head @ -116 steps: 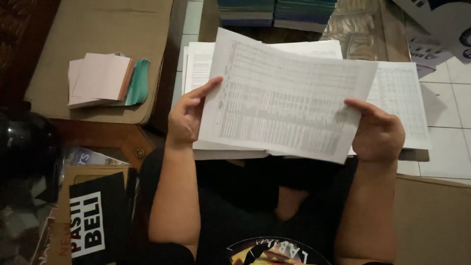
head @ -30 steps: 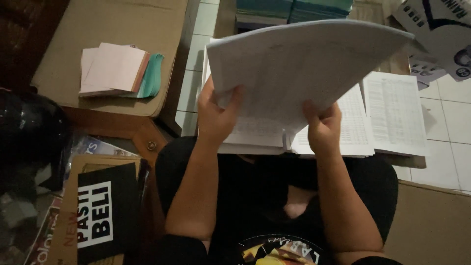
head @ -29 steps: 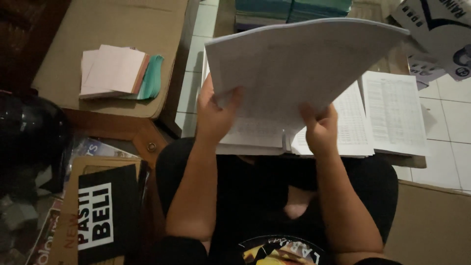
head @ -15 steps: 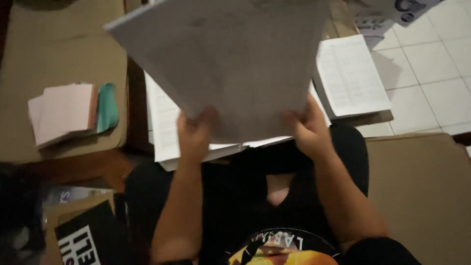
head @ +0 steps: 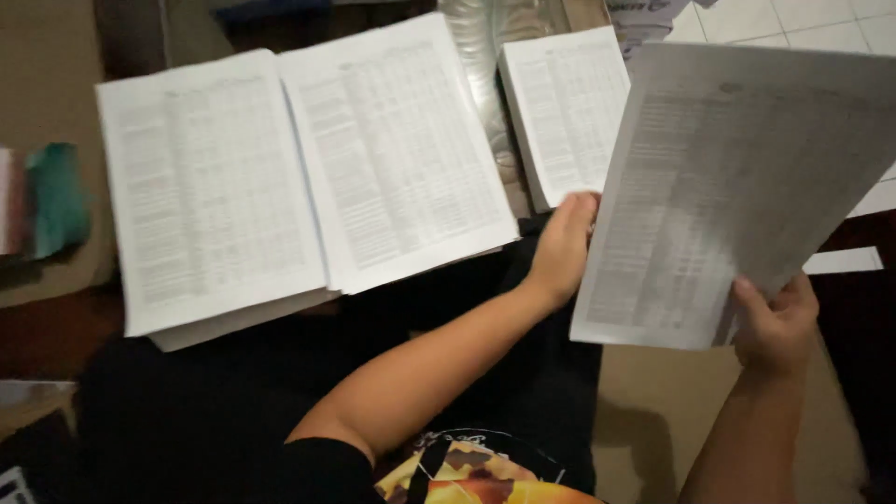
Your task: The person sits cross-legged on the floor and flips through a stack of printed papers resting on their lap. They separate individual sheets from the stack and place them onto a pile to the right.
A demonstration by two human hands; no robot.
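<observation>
My right hand (head: 775, 327) pinches the printed sheets (head: 737, 187) at their bottom corner, right of the open book (head: 299, 177); my left hand (head: 563, 247) steadies their left edge. Light, floppy paper, I judge: best held at both edges.

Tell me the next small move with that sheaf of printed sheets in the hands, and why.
Probably lower the sheaf of printed sheets to the right. Both the left hand and the right hand grip it in the air, off to the right of the three paper stacks, over none of them.
</observation>
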